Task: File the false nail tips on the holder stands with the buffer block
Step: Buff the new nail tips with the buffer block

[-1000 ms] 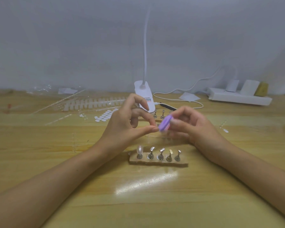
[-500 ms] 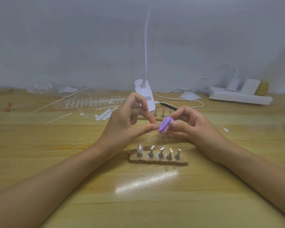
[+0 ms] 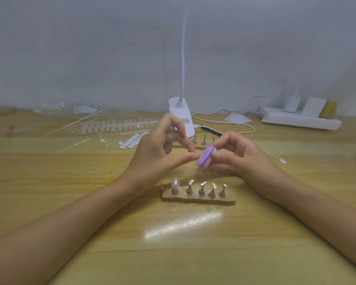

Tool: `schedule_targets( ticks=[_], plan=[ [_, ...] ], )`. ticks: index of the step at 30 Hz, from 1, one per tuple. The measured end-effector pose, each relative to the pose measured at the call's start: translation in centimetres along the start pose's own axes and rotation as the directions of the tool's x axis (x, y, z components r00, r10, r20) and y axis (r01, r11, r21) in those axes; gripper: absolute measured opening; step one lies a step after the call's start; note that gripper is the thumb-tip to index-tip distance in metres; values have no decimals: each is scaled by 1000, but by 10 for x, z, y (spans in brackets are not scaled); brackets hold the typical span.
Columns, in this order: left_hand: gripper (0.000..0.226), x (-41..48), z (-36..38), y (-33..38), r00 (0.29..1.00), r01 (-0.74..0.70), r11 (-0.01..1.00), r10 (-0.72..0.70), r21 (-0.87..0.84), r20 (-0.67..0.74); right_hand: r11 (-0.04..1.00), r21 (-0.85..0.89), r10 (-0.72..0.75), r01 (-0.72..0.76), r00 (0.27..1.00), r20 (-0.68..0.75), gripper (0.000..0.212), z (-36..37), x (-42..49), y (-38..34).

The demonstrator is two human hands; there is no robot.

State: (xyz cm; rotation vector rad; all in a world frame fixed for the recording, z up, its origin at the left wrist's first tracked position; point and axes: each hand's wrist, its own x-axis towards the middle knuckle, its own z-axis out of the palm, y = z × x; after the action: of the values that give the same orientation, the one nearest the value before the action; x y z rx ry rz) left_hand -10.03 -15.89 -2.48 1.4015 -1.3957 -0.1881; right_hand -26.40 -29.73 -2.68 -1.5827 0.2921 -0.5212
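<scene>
Right hand (image 3: 240, 159) grip: closed around the purple buffer block (image 3: 204, 159), frame centre, above the holder stands (image 3: 197, 191). Left hand (image 3: 152, 159) grip: fingertips pinched together beside the block; contents cannot be told. One nail tip (image 3: 175, 182) sits on the leftmost stand. Tips are judged light, thin and springy: hold by the sides.

Both bare forearms angled inward from the lower corners, the hands almost meeting. The left hand (image 3: 158, 157) held thumb and forefinger tips pressed together (anything between them was too small to make out), its other fingers curled. The right hand (image 3: 245, 159) pinched the buffer block (image 3: 205, 159) between thumb and fingers.
</scene>
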Motion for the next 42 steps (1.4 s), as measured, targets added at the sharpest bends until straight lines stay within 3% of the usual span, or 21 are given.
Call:
schedule_targets(
  ticks=[2,5,9,12,16,19,23,26,30,33,37,40,42],
  plan=[
    [44,0,0,-1,1000,5,1000,-5,-5,-2,999,-35,5,-3,997,76,24,2,-1,1],
    [44,1,0,-1,1000,6,1000,-6,-11,10,999,41,-9,13,997,-76,21,1,1,-1],
    [43,1,0,-2,1000,3,1000,-3,-2,3,999,-40,18,-16,998,62,24,1,0,0],
    [43,1,1,-2,1000,-4,1000,3,3,19,999,47,-2,6,996,-85,25,0,1,-1],
    [43,1,0,-2,1000,-1,1000,1,-9,8,999,-41,24,-21,997,69,21,2,0,-1],
    [43,2,0,-3,1000,1,1000,0,-8,18,1000,25,-10,12,997,-83,22,1,1,-1],
    [43,1,0,-3,1000,-7,1000,7,16,14,1000,-14,7,-7,999,33,19,3,-1,-1],
    [43,2,1,-3,1000,-8,1000,7,9,21,999,47,-6,12,993,-115,23,0,1,-2],
    [43,2,1,-2,1000,-1,1000,1,15,16,1000,-21,18,-17,1000,23,20,3,0,-1],
    [43,2,1,-1,1000,-4,1000,3,10,30,999,43,-18,24,991,-129,22,2,2,-1],
    [43,2,1,-1,1000,3,1000,-3,22,19,999,-50,24,-22,999,39,22,3,0,0],
    [42,2,1,0,999,7,1000,-8,30,37,999,34,3,1,994,-107,22,2,2,-1],
    [43,2,1,0,999,2,999,-3,39,34,999,25,28,-26,998,-63,21,2,2,-3]
  ],
)
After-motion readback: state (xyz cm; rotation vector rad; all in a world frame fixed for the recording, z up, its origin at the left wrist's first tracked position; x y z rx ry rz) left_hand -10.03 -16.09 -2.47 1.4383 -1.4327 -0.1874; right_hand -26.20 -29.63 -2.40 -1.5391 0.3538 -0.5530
